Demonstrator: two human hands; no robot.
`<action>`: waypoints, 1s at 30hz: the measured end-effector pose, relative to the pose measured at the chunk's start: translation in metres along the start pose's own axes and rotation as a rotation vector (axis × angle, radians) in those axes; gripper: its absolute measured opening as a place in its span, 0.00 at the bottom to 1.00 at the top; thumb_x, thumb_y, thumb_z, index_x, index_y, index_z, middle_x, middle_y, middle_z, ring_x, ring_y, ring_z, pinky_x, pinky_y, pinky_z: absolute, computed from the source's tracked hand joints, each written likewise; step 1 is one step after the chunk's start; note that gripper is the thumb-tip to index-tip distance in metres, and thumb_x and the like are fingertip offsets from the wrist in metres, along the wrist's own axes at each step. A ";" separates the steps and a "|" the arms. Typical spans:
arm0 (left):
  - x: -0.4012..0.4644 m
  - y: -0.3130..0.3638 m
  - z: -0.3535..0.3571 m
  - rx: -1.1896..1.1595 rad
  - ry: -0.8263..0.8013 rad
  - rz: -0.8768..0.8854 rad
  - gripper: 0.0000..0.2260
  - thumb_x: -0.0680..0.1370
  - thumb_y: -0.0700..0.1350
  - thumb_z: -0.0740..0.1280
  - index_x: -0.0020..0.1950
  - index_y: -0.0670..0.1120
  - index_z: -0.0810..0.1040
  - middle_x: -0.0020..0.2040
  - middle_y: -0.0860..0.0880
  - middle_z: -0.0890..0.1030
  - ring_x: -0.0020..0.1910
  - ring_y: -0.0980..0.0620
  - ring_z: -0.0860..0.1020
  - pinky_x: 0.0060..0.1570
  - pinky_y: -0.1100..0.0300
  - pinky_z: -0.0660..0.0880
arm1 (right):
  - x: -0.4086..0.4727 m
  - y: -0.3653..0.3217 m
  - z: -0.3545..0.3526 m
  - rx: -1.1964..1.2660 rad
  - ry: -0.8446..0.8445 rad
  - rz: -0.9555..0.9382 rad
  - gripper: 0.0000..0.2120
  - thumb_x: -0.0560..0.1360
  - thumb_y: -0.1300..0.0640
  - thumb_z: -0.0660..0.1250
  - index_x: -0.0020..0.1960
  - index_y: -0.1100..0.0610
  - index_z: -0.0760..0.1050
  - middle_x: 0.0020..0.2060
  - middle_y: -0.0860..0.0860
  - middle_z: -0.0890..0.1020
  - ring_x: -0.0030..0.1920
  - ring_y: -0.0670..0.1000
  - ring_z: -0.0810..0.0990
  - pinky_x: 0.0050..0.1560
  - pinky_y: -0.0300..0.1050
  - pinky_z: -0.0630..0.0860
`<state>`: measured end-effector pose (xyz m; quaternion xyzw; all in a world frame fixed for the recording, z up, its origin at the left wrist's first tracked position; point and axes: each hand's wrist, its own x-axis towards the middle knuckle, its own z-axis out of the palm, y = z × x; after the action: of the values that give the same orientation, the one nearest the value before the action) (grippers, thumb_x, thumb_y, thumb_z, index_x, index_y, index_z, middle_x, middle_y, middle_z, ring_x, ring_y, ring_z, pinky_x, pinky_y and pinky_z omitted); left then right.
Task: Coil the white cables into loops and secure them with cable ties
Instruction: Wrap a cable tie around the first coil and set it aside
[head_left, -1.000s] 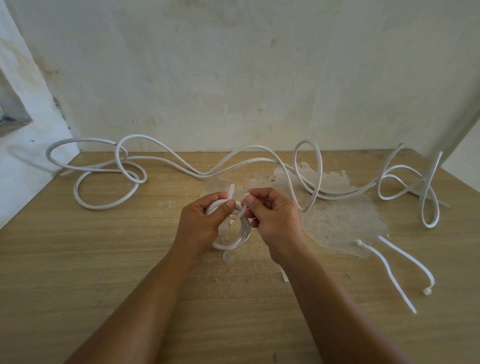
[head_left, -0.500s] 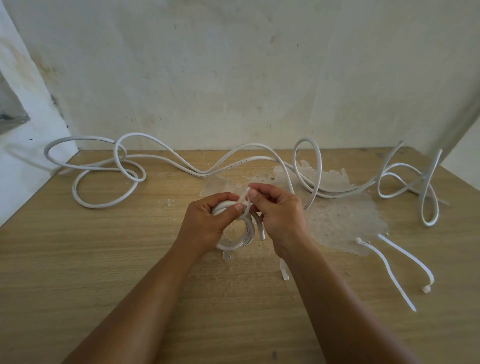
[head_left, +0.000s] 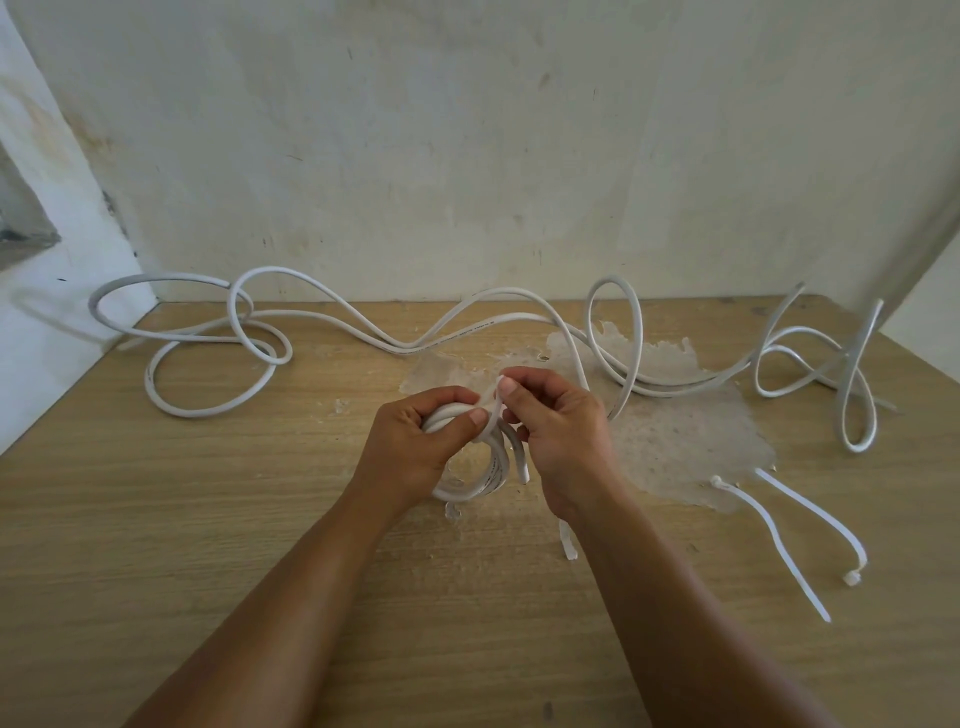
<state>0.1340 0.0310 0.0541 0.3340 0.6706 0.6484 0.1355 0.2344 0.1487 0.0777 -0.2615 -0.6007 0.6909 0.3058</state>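
My left hand (head_left: 415, 447) grips a small coil of white cable (head_left: 480, 480) just above the wooden table (head_left: 208, 519), thumb pressed over the top of the loops. My right hand (head_left: 561, 431) pinches a white cable tie (head_left: 496, 402) that wraps over the coil's top; its tail sticks up between thumb and forefinger. A short cable end (head_left: 522, 465) hangs beside the coil. Long white cable (head_left: 415, 343) sprawls in loose loops along the back of the table.
Two loose cable ties (head_left: 779, 540) lie on the table at the right, beside a pale patch of dried residue (head_left: 691, 441). Another white strip (head_left: 567, 543) pokes out under my right wrist. A stained wall (head_left: 467, 156) closes the back.
My right hand has drawn the tie's tail up over the coil and raised it a little. The coil has stayed in my left hand.
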 end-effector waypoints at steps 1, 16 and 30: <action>0.000 0.000 0.000 -0.002 0.000 0.000 0.05 0.77 0.40 0.74 0.47 0.51 0.85 0.36 0.56 0.85 0.30 0.62 0.79 0.32 0.69 0.74 | 0.001 0.000 0.000 -0.005 -0.003 0.008 0.04 0.78 0.61 0.73 0.52 0.58 0.84 0.35 0.47 0.84 0.34 0.40 0.81 0.39 0.33 0.77; -0.001 -0.011 0.000 -0.061 0.053 -0.046 0.04 0.77 0.39 0.74 0.50 0.45 0.85 0.37 0.55 0.85 0.31 0.62 0.79 0.32 0.69 0.74 | 0.008 -0.007 -0.006 0.026 -0.039 0.172 0.04 0.73 0.64 0.77 0.47 0.62 0.85 0.34 0.52 0.84 0.33 0.46 0.81 0.34 0.36 0.77; 0.008 -0.022 -0.003 -0.279 0.398 -0.302 0.02 0.77 0.45 0.75 0.45 0.51 0.87 0.40 0.50 0.86 0.27 0.58 0.73 0.28 0.60 0.71 | 0.002 0.017 -0.007 -0.228 0.120 0.059 0.05 0.76 0.59 0.74 0.43 0.52 0.83 0.34 0.45 0.84 0.37 0.46 0.81 0.38 0.41 0.79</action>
<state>0.1201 0.0347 0.0351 0.0746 0.6306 0.7596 0.1408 0.2364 0.1537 0.0602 -0.3529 -0.6480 0.6099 0.2893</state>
